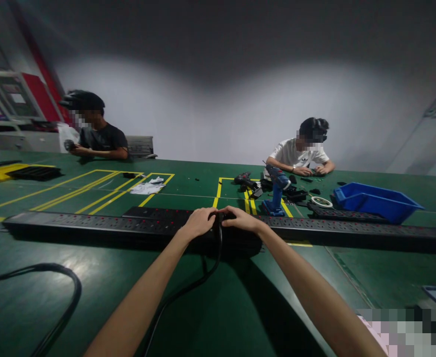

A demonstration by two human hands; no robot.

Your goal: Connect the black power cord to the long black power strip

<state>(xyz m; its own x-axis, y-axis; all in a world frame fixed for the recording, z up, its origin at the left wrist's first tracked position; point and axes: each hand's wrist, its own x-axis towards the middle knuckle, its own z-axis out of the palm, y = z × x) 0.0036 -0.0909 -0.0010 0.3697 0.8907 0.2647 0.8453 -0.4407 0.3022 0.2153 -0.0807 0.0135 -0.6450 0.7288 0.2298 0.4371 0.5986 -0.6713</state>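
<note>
My left hand (200, 221) and my right hand (239, 219) meet at the middle of the table, fingers closed round the upper end of a black cable (218, 250). Whether that end is a plug, and whether it sits in a socket, is hidden by my fingers. Directly under my hands lies a black power strip (242, 244). Another long power strip (91, 224) with rows of sockets and small red marks stretches to the left. From my hands the cable hangs over the near side and curves toward me.
A blue cordless drill (276, 193) stands beyond my right hand, near loose black parts, a roll of tape (321, 202) and a blue bin (374, 201). A thick black cable (64, 270) loops at front left. Two people (101, 134) (296, 153) sit across the green table (188, 307).
</note>
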